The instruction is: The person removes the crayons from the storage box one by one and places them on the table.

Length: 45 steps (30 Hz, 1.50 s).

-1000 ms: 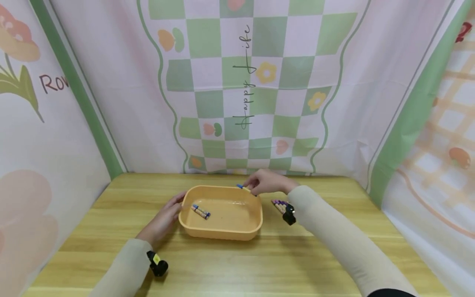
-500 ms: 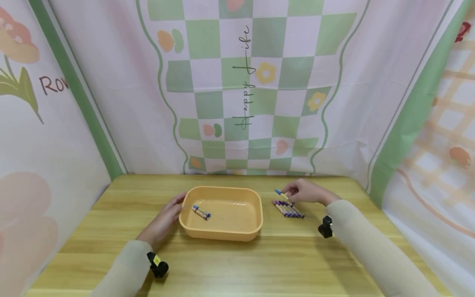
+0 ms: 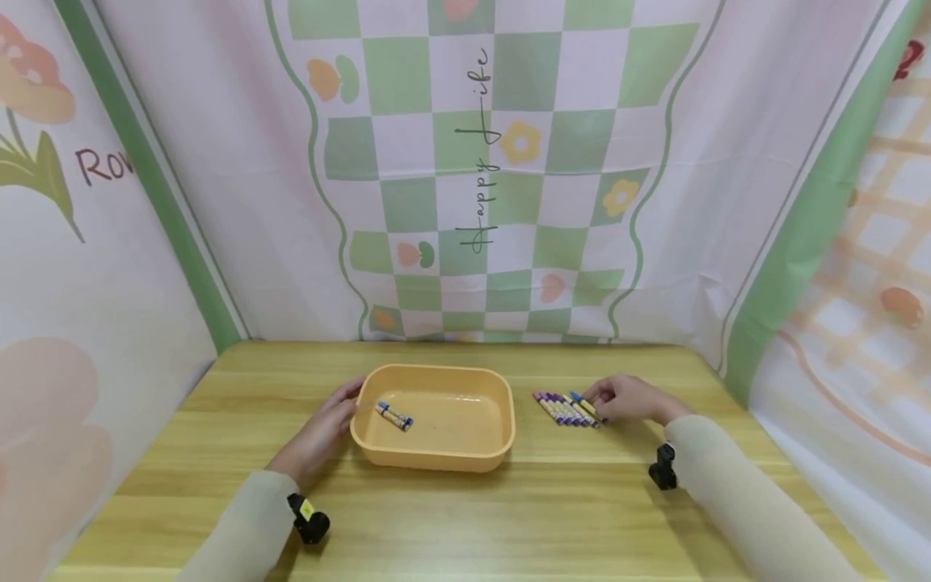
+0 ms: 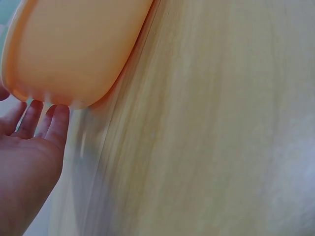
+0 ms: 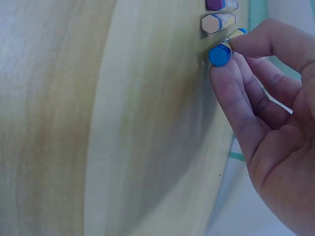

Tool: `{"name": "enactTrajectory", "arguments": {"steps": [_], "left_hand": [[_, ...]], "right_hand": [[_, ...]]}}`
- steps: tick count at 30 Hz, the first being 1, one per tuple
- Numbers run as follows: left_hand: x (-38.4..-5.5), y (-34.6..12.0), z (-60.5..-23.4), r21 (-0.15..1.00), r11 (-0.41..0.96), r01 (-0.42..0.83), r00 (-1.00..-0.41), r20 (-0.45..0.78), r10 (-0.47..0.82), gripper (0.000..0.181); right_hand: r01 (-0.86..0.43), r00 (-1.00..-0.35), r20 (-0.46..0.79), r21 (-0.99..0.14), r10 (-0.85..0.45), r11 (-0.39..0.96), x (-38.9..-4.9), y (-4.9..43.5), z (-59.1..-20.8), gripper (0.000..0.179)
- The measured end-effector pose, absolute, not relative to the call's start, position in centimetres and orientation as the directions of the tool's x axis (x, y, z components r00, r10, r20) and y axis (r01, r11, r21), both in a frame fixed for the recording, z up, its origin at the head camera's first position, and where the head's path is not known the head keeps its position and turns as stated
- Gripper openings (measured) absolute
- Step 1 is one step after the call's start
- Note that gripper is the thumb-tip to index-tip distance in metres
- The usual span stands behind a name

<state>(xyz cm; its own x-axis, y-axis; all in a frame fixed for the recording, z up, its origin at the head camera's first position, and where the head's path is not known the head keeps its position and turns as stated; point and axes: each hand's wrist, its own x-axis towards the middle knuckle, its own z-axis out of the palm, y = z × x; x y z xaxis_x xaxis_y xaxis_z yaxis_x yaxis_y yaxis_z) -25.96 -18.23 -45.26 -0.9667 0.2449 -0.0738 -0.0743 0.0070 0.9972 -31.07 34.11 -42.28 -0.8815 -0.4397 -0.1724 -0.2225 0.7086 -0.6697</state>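
My right hand (image 3: 627,398) pinches a blue crayon (image 5: 220,55) between thumb and fingertips, at the right end of a slanted row of crayons (image 3: 554,409) on the table. In the right wrist view its blue end faces the camera, beside a pale crayon (image 5: 211,23) and a purple one (image 5: 215,4). My left hand (image 3: 323,428) rests against the left side of a yellow-orange plastic basin (image 3: 436,461). Its fingers lie fairly straight, with the fingertips (image 4: 60,112) at the basin's outer wall. Inside the basin, towards the left, lie a couple of blue crayons (image 3: 393,416).
The wooden table (image 3: 465,525) stretches in front of both hands. A patterned cloth (image 3: 502,202) hangs behind its far edge, and more cloth hangs at both sides. Each wrist carries a small black camera, such as the right wrist camera (image 3: 663,467).
My right hand has moved right and down from over the basin's far right corner, carrying the blue crayon to the row's right end. My left hand and the basin stay put.
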Motion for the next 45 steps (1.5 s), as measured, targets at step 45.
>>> {"name": "enactTrajectory", "arguments": {"steps": [45], "left_hand": [[-26.2,-18.3,-45.4,0.997,-0.026,-0.074,-0.968,-0.066,0.243,0.061]], "right_hand": [[-0.527,-0.695,-0.106,-0.597,-0.711,0.605,-34.6,12.5,-34.8,0.033]]}}
